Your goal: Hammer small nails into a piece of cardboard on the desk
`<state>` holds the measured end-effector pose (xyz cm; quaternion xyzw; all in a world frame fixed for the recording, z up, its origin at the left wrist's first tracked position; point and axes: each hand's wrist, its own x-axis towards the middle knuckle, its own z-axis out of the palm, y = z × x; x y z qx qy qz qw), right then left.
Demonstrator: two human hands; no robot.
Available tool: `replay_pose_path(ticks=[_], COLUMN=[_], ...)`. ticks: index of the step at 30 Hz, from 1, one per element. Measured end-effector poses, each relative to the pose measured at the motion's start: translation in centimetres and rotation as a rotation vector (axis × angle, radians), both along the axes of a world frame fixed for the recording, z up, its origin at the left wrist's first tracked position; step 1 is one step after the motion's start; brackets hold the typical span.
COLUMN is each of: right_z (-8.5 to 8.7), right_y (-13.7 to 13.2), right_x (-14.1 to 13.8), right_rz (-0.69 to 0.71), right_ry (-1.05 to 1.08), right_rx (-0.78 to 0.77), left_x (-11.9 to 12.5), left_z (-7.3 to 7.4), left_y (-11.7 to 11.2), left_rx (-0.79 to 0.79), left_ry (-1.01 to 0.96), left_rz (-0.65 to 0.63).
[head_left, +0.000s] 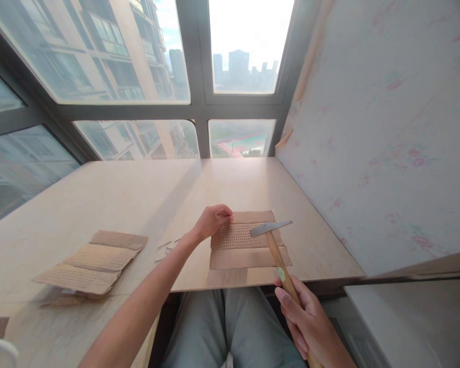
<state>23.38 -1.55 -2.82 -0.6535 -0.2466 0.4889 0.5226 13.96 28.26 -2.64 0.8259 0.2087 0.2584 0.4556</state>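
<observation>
A piece of cardboard (pixel 237 258) lies flat near the table's front edge, with rows of small dark holes across its middle panel. My left hand (pixel 214 220) is over its upper left corner, fingers pinched together; whatever is between the fingertips is too small to name. My right hand (pixel 306 317) is wrapped round the wooden handle of a hammer (pixel 279 258). The hammer's grey metal head hovers over the right part of the cardboard. Several thin slivers (pixel 164 248) lie on the table left of the cardboard, partly hidden by my left forearm.
A folded cardboard piece (pixel 95 260) with many rows of holes rests on the left of the pale table (pixel 199 189). A wallpapered wall (pixel 387 128) borders the right side, and windows stand behind. At the lower left corner is a white curved object (pixel 2 347).
</observation>
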Motion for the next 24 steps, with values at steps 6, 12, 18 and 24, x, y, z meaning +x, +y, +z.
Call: replay_pose_path(ticks=[6,12,18,24], right_z=[0.1,-0.7,-0.7,0.7], right_y=[0.1,0.2,0.4,1.6], right_x=[-0.1,0.3,0.3,0.9], right_rz=[-0.005,0.031,0.019,0.039], right_ry=[0.011,0.007,-0.004,-0.042], right_rx=[-0.01,-0.029,-0.024,0.009], left_x=[0.1,0.0,-0.2,0.0], left_z=[-0.5,-1.1,-1.4,-1.8], left_y=[0.1,0.2,-0.2,-0.4], left_rx=[-0.045,0.015,0.069,-0.047], left_ry=[-0.031,-0.046,-0.024,-0.047], left_rz=[0.032,0.06,0.044,0.08])
